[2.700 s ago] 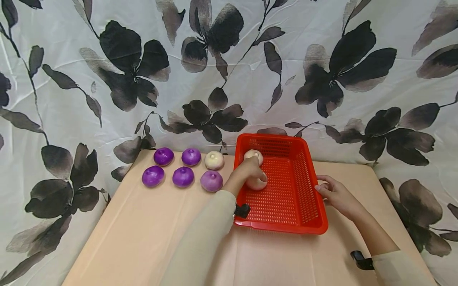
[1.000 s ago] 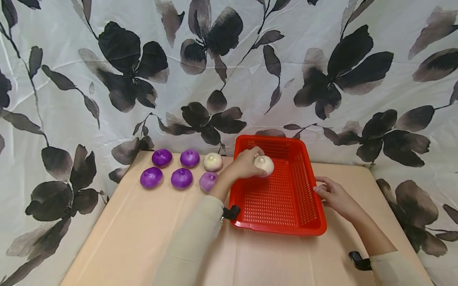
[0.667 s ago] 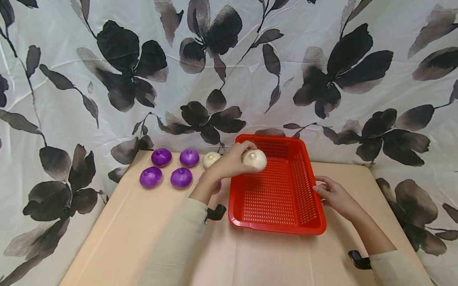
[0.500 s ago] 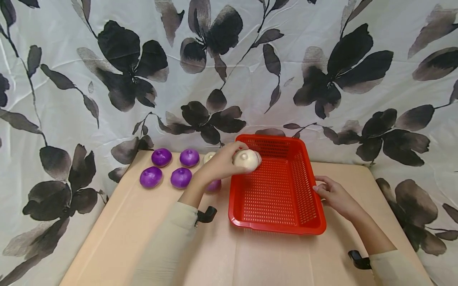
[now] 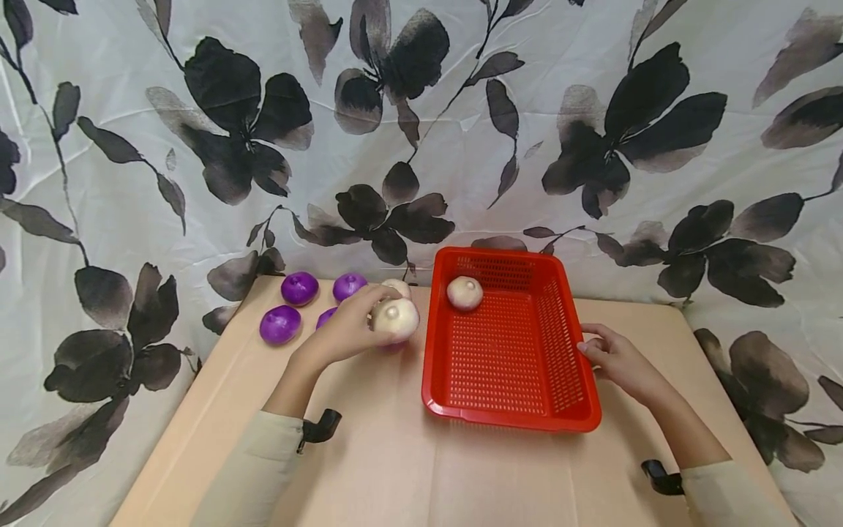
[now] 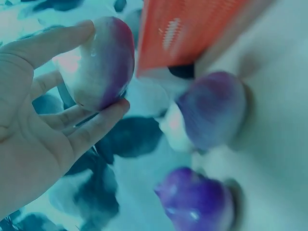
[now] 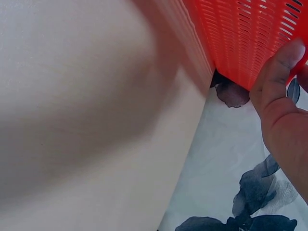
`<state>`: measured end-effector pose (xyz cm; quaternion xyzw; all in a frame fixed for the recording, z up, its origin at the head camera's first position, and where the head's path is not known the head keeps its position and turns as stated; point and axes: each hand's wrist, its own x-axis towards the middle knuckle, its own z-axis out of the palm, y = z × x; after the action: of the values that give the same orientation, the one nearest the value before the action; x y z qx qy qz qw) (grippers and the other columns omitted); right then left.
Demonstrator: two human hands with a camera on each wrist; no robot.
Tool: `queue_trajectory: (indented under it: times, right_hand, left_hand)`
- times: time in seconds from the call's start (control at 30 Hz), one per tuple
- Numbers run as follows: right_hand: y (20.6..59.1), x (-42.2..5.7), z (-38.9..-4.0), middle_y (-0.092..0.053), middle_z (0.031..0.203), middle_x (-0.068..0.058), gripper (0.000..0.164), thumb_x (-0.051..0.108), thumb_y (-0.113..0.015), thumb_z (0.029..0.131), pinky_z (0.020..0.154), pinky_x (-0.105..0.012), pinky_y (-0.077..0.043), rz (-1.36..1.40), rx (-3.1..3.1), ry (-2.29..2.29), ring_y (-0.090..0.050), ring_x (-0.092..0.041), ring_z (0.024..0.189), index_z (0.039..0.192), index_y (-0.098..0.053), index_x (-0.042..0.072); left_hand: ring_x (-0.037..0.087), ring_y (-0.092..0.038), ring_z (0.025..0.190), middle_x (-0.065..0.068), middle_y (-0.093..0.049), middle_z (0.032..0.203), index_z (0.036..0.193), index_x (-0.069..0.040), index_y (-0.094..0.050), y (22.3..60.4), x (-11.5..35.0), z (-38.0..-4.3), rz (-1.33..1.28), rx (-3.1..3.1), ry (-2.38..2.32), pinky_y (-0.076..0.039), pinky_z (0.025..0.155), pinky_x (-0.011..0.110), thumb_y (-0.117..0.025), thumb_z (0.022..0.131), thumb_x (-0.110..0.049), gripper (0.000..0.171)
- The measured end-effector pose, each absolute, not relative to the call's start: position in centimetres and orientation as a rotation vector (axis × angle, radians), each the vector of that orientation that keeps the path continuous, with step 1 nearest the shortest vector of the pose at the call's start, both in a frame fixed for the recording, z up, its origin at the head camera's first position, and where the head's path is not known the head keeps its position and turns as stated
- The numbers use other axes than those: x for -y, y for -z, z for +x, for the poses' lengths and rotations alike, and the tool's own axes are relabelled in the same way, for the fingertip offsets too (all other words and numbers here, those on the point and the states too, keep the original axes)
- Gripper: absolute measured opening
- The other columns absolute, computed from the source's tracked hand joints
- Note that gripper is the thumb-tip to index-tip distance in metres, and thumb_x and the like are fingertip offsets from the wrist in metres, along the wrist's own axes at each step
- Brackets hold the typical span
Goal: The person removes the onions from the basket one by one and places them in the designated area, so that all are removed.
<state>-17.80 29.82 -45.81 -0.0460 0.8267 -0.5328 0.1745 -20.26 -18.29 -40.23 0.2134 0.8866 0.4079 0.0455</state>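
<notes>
My left hand [image 5: 345, 329] holds a pale onion [image 5: 397, 320] above the table, left of the red basket [image 5: 510, 419]. In the left wrist view, the thumb and fingers span this onion [image 6: 103, 65], which is white on one side and purple on the other. Behind it, another pale onion [image 5: 399, 285] is partly covered. One whitish onion [image 5: 465, 293] sits inside the basket, at its far left corner. At the basket's right side, my right hand [image 5: 622, 362] pinches the rim, the thumb [image 7: 288, 54] lying over it.
Several purple onions stand on the table's far left, among them one at the back [image 5: 299, 288] and one in front [image 5: 280, 324]. Others are partly hidden by my left hand. A floral cloth [image 5: 500, 161] hangs behind the table [image 5: 500, 476].
My left hand has lifted one of the two onions out of the basket and carried it left, over the onions on the table. The right hand has stayed at the rim.
</notes>
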Motion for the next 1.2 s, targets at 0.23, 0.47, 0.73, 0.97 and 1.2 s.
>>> queue_trajectory:
  times: [0.23,0.47,0.73,0.97,1.2]
  right_hand:
    - [45.6,-29.8,-17.8,-0.066,0.111,-0.023,0.059,0.021,-0.054,0.108,0.077,-0.033,-0.063,-0.115,-2.351,1.494,-0.072,-0.02,0.091,0.154,-0.03,-0.007]
    - [45.7,-29.8,-17.9,-0.065,0.111,-0.023,0.059,0.022,-0.053,0.109,0.077,-0.033,-0.063,-0.115,-2.365,1.477,-0.072,-0.022,0.091,0.155,-0.03,-0.005]
    - [45.7,-29.9,-18.0,-0.065,0.112,-0.024,0.06,0.022,-0.053,0.109,0.078,-0.033,-0.063,-0.119,-2.343,1.491,-0.072,-0.02,0.09,0.155,-0.028,-0.007]
    - [45.7,-29.9,-18.1,-0.065,0.111,-0.024,0.061,0.023,-0.054,0.108,0.078,-0.033,-0.063,-0.129,-2.346,1.491,-0.072,-0.02,0.09,0.155,-0.029,-0.006]
    - [46.0,-30.3,-18.2,-0.066,0.11,-0.022,0.06,0.024,-0.054,0.108,0.078,-0.033,-0.063,-0.12,-2.347,1.483,-0.072,-0.021,0.091,0.154,-0.03,-0.005]
  left_hand:
    - [0.024,-0.058,0.114,0.003,-0.064,0.127,0.131,-0.016,-0.062,42.4,21.1,-19.4,0.61,-2.609,-1.322,-0.049,0.098,0.047,-0.089,0.079,-0.02,0.059]
    - [0.027,-0.054,0.111,0.006,-0.065,0.125,0.133,-0.011,-0.062,44.2,23.1,-19.1,0.627,-2.523,-1.292,-0.048,0.094,0.043,-0.089,0.075,-0.01,0.063]
    - [0.03,-0.058,0.114,0.012,-0.063,0.125,0.133,-0.01,-0.06,46.1,24.2,-19.1,0.605,-2.344,-1.275,-0.05,0.096,0.043,-0.087,0.076,-0.006,0.063]
    - [0.026,-0.059,0.109,0.02,-0.061,0.127,0.134,-0.002,-0.056,46.8,24.9,-19.0,0.592,-2.283,-1.299,-0.055,0.089,0.038,-0.086,0.077,-0.003,0.065]
    - [0.027,-0.062,0.109,0.017,-0.063,0.125,0.129,-0.005,-0.059,47.6,25.0,-19.0,0.594,-2.258,-1.239,-0.053,0.091,0.04,-0.088,0.078,-0.011,0.059]
